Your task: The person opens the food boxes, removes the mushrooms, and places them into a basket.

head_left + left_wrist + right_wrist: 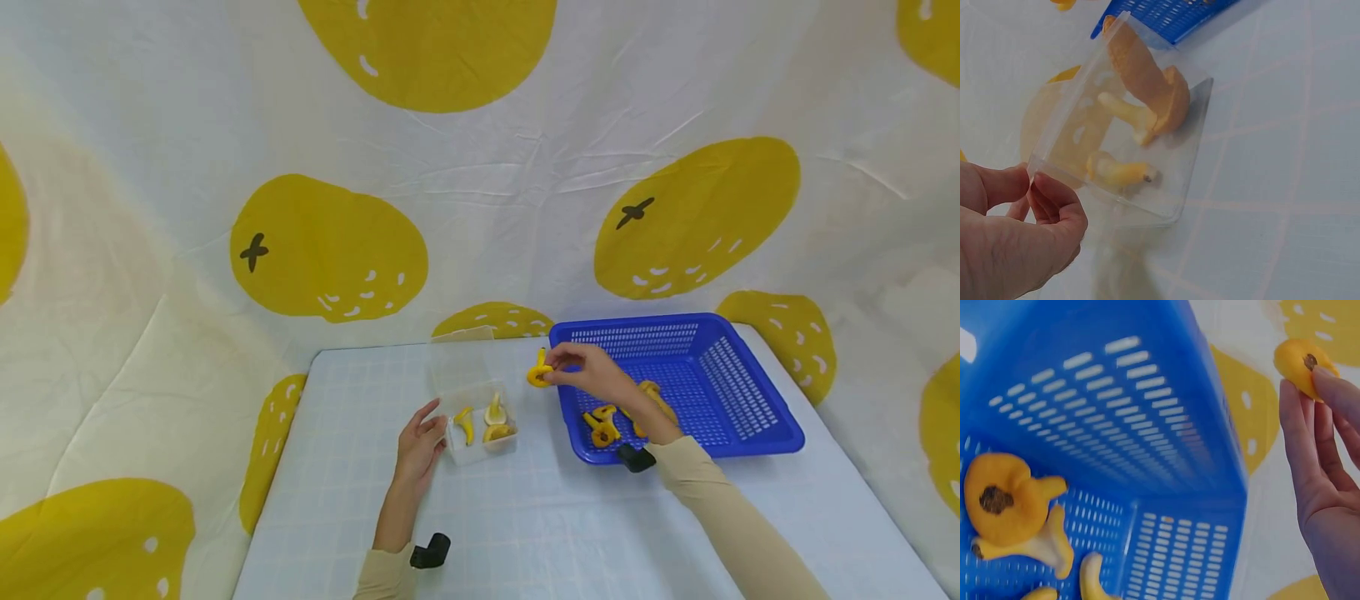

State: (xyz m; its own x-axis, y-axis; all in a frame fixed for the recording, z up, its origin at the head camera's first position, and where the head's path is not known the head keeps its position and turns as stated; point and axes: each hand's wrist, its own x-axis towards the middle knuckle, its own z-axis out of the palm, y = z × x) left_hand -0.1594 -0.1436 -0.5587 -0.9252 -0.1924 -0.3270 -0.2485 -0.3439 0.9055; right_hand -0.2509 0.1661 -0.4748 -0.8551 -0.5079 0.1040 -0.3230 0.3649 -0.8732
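Note:
My right hand (596, 373) pinches a yellow mushroom (538, 375) between thumb and fingers, over the left edge of the blue basket (780, 417). A dark patch marks this mushroom's cap in the right wrist view. My left hand (420, 446) holds the rim of a clear plastic box (468, 455) by its left side, thumb and fingertips meeting at the edge. Inside the box lie a thin yellow mushroom (465, 425), a pale-stemmed mushroom (495, 412) and a brownish-orange mushroom (1147, 78). The box's clear lid (459, 362) stands open at the back.
Several more yellow mushrooms (1004, 500) lie in the left part of the basket. A pale checked cloth (345, 417) covers the table. Behind it hangs a white curtain (495, 225) with large yellow fruit prints, close to the table's back edge.

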